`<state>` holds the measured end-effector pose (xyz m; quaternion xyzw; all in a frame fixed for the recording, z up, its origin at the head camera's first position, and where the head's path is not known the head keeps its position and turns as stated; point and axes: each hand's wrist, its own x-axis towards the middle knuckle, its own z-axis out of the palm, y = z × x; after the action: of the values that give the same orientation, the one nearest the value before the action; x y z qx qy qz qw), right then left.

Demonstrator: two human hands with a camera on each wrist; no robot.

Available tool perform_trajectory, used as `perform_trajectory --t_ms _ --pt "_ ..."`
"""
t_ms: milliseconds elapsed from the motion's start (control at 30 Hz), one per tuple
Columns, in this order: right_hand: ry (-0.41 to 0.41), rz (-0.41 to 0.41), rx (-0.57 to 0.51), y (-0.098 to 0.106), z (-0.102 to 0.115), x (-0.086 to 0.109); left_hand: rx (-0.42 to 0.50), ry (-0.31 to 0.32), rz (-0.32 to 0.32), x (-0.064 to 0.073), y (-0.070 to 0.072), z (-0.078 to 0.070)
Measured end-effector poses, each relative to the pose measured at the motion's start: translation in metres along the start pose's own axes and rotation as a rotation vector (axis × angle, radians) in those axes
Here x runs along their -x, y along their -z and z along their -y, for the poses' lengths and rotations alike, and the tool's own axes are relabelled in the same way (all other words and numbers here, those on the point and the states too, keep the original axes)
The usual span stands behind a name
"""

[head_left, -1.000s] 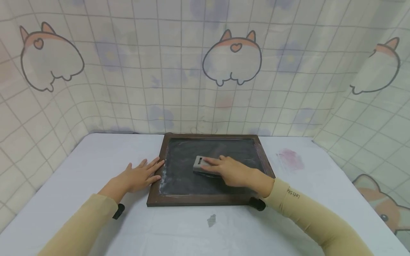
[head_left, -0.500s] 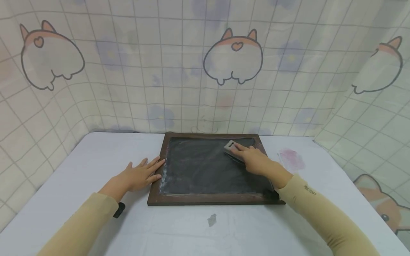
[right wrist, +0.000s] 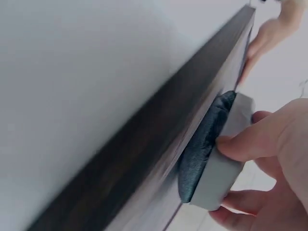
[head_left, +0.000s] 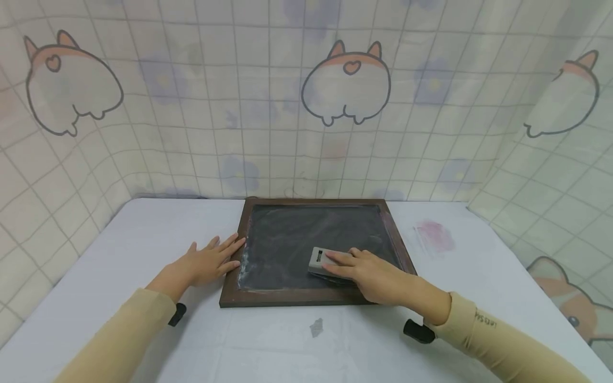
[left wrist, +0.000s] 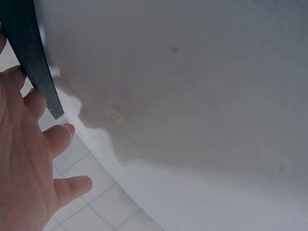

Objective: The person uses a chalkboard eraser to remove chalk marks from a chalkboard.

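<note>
A blackboard (head_left: 287, 234) in a brown wooden frame lies on the white table, with pale chalk smears along its left edge. My right hand (head_left: 383, 276) grips a grey blackboard eraser (head_left: 318, 259) by its sides, near the board's lower right. In the right wrist view the eraser's dark felt pad (right wrist: 204, 149) faces the board, the thumb on one side and fingers on the other. My left hand (head_left: 203, 266) lies with spread, straight fingers on the frame's left side. In the left wrist view its fingertips touch the dark frame edge (left wrist: 33, 57).
The white table (head_left: 268, 346) carries a pink smudge (head_left: 435, 236) on the right and a grey patch (head_left: 316, 327) in front of the board. A tile-patterned curtain (head_left: 268, 138) with cartoon animals stands behind and at both sides.
My right hand has swept the eraser from the board's middle to its upper right, then down and left towards the lower middle. The left hand has stayed on the frame.
</note>
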<state>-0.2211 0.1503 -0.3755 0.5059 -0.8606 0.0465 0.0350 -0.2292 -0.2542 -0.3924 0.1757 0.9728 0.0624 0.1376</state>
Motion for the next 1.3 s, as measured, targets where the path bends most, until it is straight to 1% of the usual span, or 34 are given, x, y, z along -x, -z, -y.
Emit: perform_trajectory --t_ms 67,100,167,267,333,400,467,600,733,833,933,1133,1233,1300 --pt "-0.008 -0.029 -0.002 -0.001 -0.013 0.000 0.003 0.001 -0.003 0.000 -0.001 0.000" --pt "-0.030 -0.039 -0.007 -0.001 -0.020 0.000 0.003 0.001 -0.004 0.000 -0.001 0.000" --pt "-0.089 -0.060 -0.008 -0.002 -0.037 0.000 0.003 0.001 -0.004 0.001 -0.001 0.000" --pt "-0.216 -0.067 -0.007 -0.002 -0.061 0.001 0.007 -0.002 -0.004 0.001 -0.001 0.000" --pt "-0.293 -0.062 -0.014 -0.001 -0.073 0.003 0.005 -0.005 -0.004 0.001 -0.001 0.000" --pt "-0.341 -0.051 -0.027 0.000 -0.081 0.004 0.003 -0.007 -0.004 0.000 -0.001 0.000" --pt "-0.360 -0.044 -0.045 0.001 -0.084 0.005 0.002 -0.008 -0.005 0.000 -0.001 0.000" --pt "-0.376 -0.035 -0.043 0.005 -0.084 0.004 -0.001 -0.008 -0.002 0.001 0.000 0.000" --pt "-0.422 -0.032 -0.050 0.013 -0.082 0.004 0.007 -0.006 -0.001 0.002 0.000 0.000" --pt "-0.460 -0.042 -0.061 0.020 -0.081 0.007 0.009 -0.007 -0.005 0.003 0.001 -0.001" --pt "-0.482 -0.070 -0.064 0.026 -0.082 0.014 0.001 -0.009 -0.010 0.003 0.002 -0.002" --pt "-0.498 -0.137 -0.060 0.040 -0.087 0.032 0.002 -0.004 -0.016 0.003 0.000 -0.002" --pt "-0.524 -0.166 -0.070 0.046 -0.090 0.043 0.000 -0.002 -0.020 0.002 -0.001 0.000" --pt "-0.557 -0.176 -0.078 0.048 -0.094 0.051 -0.002 -0.010 -0.029 0.002 -0.001 -0.001"
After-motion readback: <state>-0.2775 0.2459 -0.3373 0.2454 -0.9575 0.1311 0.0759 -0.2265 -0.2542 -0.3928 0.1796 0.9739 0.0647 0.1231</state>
